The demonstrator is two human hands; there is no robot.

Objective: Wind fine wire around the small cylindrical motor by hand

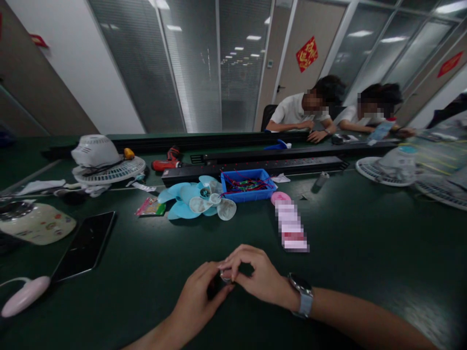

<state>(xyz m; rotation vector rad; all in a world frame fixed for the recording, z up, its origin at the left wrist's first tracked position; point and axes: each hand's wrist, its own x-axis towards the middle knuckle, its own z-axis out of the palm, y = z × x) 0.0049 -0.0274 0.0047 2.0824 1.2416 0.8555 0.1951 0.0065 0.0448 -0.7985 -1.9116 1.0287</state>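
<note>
My left hand and my right hand meet low in the middle of the view, over the dark green table. Between their fingertips is a small, round, shiny object, mostly covered, so its kind is unclear. The left thumb and fingers close around its near side. From the right, the other hand pinches it with thumb and fingers. A watch with a light strap is on my right wrist. Beyond the hands lie light blue and clear fan blades and a pink item.
A blue bin of coloured wires stands behind, with long black rails and a red drill. White fan parts sit left, near a black tablet. A small can stands right. Two people sit across the table.
</note>
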